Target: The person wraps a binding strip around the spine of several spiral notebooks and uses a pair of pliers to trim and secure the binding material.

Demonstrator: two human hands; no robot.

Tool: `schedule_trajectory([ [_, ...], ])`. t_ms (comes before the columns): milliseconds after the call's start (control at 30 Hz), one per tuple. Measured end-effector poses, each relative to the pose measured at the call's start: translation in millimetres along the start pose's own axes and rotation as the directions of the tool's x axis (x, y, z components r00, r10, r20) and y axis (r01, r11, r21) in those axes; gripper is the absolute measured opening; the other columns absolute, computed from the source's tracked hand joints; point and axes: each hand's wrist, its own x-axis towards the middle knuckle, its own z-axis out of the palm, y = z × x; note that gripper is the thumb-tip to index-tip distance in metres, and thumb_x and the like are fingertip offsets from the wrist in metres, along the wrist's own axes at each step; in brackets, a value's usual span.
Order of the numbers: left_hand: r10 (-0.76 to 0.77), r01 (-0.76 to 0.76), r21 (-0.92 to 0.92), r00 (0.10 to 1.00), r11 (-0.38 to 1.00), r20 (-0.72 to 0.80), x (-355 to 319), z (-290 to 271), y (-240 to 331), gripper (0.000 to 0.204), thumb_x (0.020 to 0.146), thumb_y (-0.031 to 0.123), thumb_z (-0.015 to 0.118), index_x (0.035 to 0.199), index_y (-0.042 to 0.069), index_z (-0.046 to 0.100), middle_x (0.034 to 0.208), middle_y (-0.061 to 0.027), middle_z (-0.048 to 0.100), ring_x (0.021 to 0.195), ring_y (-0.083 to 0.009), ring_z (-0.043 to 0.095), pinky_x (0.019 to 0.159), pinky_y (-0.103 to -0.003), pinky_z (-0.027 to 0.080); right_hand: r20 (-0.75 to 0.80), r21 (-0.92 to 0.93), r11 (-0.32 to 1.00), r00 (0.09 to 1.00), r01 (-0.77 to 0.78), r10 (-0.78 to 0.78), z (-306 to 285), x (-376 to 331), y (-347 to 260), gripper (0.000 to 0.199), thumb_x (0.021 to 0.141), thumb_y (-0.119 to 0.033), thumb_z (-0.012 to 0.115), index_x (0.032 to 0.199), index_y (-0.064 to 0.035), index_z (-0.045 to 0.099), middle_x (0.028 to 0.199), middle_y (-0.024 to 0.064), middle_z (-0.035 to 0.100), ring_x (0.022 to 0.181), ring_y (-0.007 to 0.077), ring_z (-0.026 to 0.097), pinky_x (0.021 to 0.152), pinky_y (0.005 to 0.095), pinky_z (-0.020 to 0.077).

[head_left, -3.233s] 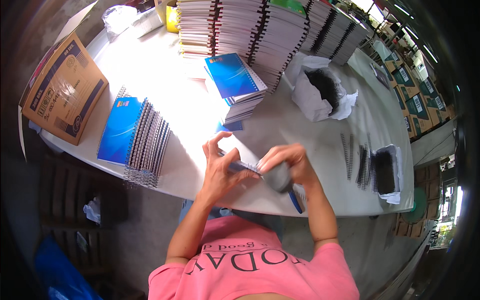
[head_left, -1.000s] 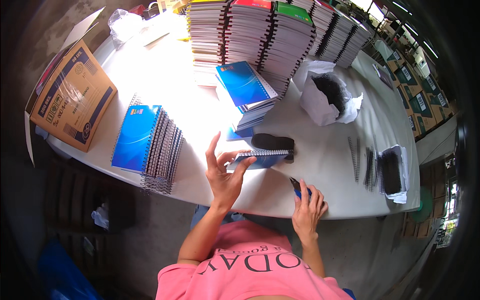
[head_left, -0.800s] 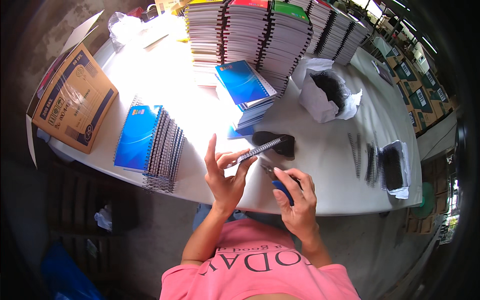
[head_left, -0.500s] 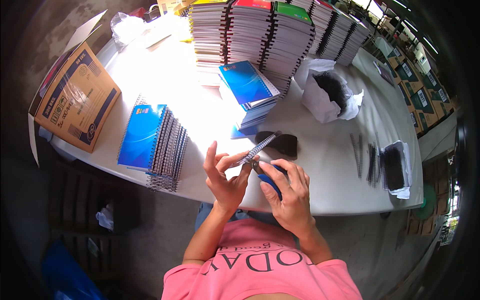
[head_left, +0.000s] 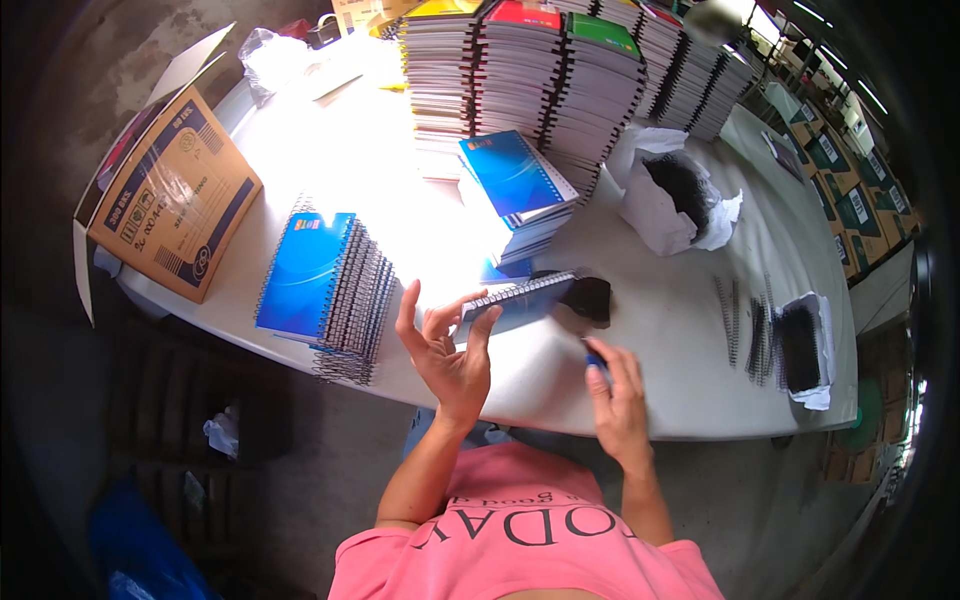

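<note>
A blue spiral notebook lies tilted on the white table, its far end leaning on a small black object. My left hand pinches the notebook's near corner at the wire spine, its other fingers spread. At the table's front edge, my right hand lies over a blue-handled tool; only the tool's tip shows past my fingers.
A row of blue spiral notebooks stands at the left, beside a cardboard box. Tall notebook stacks fill the back, with a low blue stack in front. A white bag and loose black wire spirals lie on the right.
My right hand has dropped with the blue tool from the notebook's spine to the table edge. The notebook has come down from its raised tilt onto the table.
</note>
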Motion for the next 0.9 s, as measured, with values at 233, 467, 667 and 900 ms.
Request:
schedule_trajectory([
  [233, -0.355, 0.361, -0.382, 0.931, 0.851, 0.089, 9, -14, 27, 0.063, 0.092, 0.005, 0.057, 0.142, 0.005, 0.018, 0.107, -0.0128, 0.065, 0.084, -0.005, 0.058, 0.073, -0.015, 0.043, -0.109, -0.646, 0.763, 0.993, -0.036, -0.045, -7, 6, 35, 0.049, 0.092, -0.035, 0.055, 0.135, -0.014, 0.044, 0.123, 0.0137, 0.049, 0.12, 0.0302, 0.045, 0.108, 0.0446, 0.027],
  [467, -0.065, 0.038, -0.313, 0.995, 0.949, -0.074, 27, -63, 67, 0.057, 0.09, 0.002, 0.058, 0.137, 0.004, 0.026, 0.113, -0.0158, 0.061, 0.098, -0.0148, 0.058, 0.087, -0.028, 0.044, 0.09, 0.953, 0.297, 0.992, -0.059, -0.092, 37, 85, -55, 0.048, 0.08, -0.004, 0.072, 0.123, -0.0007, 0.051, 0.103, 0.0078, 0.062, 0.092, 0.0114, 0.06, 0.079, 0.024, 0.0504],
  [667, 0.136, -0.036, 0.253, 0.912, 0.967, -0.388, 76, -140, 58, 0.051, 0.095, 0.027, 0.054, 0.136, 0.004, 0.036, 0.13, -0.0129, 0.051, 0.123, -0.0207, 0.044, 0.103, -0.035, 0.033, 0.262, 0.928, 0.329, 0.935, -0.176, -0.239, 77, 170, -160, 0.037, 0.08, -0.012, 0.073, 0.112, 0.0012, 0.059, 0.088, 0.0121, 0.066, 0.072, 0.0133, 0.064, 0.061, 0.0251, 0.0564],
  [900, -0.2, 0.222, 0.065, 0.947, 0.973, -0.252, 77, -141, 13, 0.044, 0.099, 0.035, 0.042, 0.127, 0.002, 0.047, 0.127, -0.0117, 0.053, 0.122, -0.0204, 0.044, 0.104, -0.032, 0.031, 0.224, 0.197, 0.86, 0.833, 0.47, -0.507, 143, 209, -167, 0.037, 0.082, -0.039, 0.069, 0.107, -0.0121, 0.069, 0.098, 0.0117, 0.065, 0.093, 0.0219, 0.058, 0.081, 0.0377, 0.0468],
])
